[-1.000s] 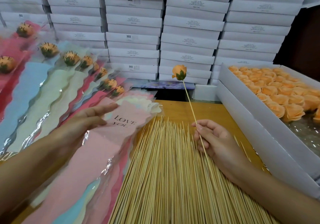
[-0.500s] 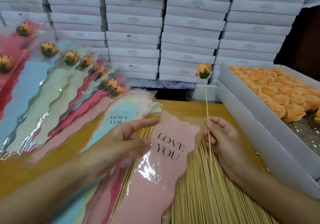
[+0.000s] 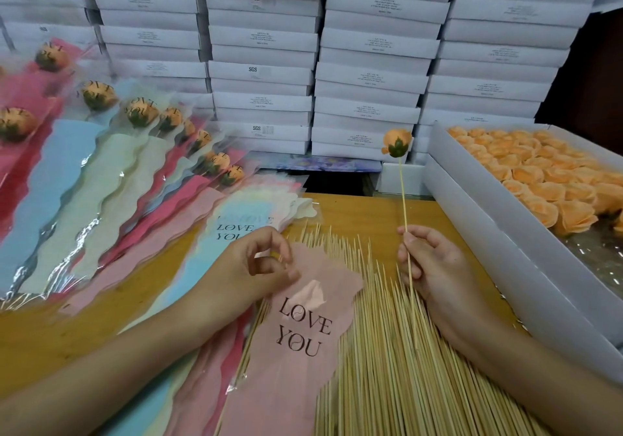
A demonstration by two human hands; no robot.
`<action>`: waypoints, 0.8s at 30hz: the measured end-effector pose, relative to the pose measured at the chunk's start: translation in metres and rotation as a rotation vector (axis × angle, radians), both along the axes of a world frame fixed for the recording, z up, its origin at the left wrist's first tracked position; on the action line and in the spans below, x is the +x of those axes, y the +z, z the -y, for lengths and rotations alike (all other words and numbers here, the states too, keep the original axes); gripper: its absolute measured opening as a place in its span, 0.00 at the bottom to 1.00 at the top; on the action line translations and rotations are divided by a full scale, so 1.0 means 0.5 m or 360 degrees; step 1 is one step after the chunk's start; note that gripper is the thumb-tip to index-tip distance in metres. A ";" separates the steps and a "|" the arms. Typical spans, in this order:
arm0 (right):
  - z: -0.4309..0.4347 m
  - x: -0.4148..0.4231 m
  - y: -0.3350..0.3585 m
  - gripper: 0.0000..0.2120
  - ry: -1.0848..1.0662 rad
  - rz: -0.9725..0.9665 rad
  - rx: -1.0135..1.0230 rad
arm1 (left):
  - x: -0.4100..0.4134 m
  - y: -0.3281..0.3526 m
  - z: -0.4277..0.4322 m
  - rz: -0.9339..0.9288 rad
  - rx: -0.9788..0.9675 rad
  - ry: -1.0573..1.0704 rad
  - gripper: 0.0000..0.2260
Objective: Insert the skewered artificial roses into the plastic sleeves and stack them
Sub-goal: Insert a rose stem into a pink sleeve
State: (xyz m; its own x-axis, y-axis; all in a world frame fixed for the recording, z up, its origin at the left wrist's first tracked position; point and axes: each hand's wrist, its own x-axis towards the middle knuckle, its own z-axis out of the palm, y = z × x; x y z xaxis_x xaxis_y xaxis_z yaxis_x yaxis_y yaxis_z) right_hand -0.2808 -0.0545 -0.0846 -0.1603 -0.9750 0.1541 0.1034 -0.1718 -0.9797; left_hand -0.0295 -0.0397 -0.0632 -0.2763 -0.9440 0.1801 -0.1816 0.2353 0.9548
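My right hand point(image 3: 428, 263) pinches the stick of an orange skewered rose point(image 3: 397, 142), holding it upright over a pile of bare bamboo skewers point(image 3: 397, 351). My left hand point(image 3: 256, 267) pinches the top edge of a pink plastic sleeve point(image 3: 296, 341) printed "LOVE YOU", which lies across the skewers. A pile of empty sleeves point(image 3: 236, 219) in pastel colours lies under my left wrist. Several sleeved roses point(image 3: 101, 152) are stacked in a fan at the left.
An open white box point(image 3: 478, 233) filled with orange rose heads point(image 3: 546, 179) stands at the right. Stacks of white cartons point(image 3: 371, 64) wall off the back. The wooden tabletop point(image 3: 364, 209) shows between the skewers and cartons.
My left hand lifted one pink sleeve off the pile and drew it right and toward me over the skewers. My right hand carried the rose rightward and stood it more upright.
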 end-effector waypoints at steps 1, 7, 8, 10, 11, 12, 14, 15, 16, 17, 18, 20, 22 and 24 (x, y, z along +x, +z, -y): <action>-0.001 0.000 0.001 0.07 0.0002 -0.0007 -0.0004 | 0.000 -0.001 0.000 0.0012 0.0023 -0.0055 0.07; -0.007 0.003 0.011 0.09 0.0018 -0.0055 -0.0084 | 0.008 -0.014 -0.002 0.0221 0.0104 -0.0161 0.23; -0.009 0.003 0.013 0.09 0.0022 -0.0053 -0.0112 | 0.007 -0.014 -0.003 0.0209 0.0115 -0.0172 0.22; -0.012 0.004 0.020 0.10 0.0024 -0.0041 -0.0168 | 0.004 -0.012 -0.006 0.0136 0.0149 -0.0178 0.18; -0.013 0.004 0.023 0.10 0.0017 -0.0037 -0.0195 | 0.002 -0.011 -0.007 0.0105 0.0143 -0.0159 0.16; -0.014 0.004 0.026 0.10 0.0004 -0.0037 -0.0220 | 0.001 -0.011 -0.008 0.0087 0.0110 -0.0128 0.13; -0.014 0.003 0.031 0.09 -0.0045 -0.0038 -0.0257 | -0.001 -0.011 -0.007 0.0063 0.0021 -0.0063 0.08; -0.012 0.003 0.033 0.08 -0.0072 -0.0033 -0.0271 | -0.002 -0.012 -0.005 0.0038 -0.0012 -0.0038 0.06; -0.011 0.002 0.036 0.08 -0.0097 -0.0022 -0.0282 | -0.002 -0.012 -0.004 0.0012 -0.0045 -0.0015 0.04; -0.010 0.001 0.038 0.07 -0.0118 -0.0009 -0.0289 | -0.002 -0.014 -0.004 -0.0002 -0.0084 0.0013 0.03; -0.009 0.000 0.040 0.07 -0.0136 -0.0002 -0.0295 | -0.001 -0.015 -0.002 0.0002 -0.0118 0.0043 0.01; -0.009 -0.001 0.042 0.07 -0.0157 -0.0022 -0.0312 | 0.001 -0.019 0.000 -0.0010 -0.0141 0.0079 0.03; -0.011 -0.001 0.043 0.07 -0.0154 -0.0049 -0.0333 | 0.001 -0.023 0.004 -0.0049 -0.0133 0.0075 0.05; -0.013 0.000 0.045 0.07 -0.0131 -0.0053 -0.0352 | -0.001 -0.024 0.007 -0.0025 -0.0117 0.0073 0.06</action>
State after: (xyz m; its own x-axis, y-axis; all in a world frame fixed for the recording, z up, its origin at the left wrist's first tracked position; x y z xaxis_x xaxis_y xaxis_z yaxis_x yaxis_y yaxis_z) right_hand -0.2807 -0.0480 -0.0621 -0.2293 -0.9006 0.3693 0.0480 -0.3894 -0.9198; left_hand -0.0298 -0.0432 -0.0754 -0.2298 -0.9397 0.2532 -0.1788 0.2965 0.9381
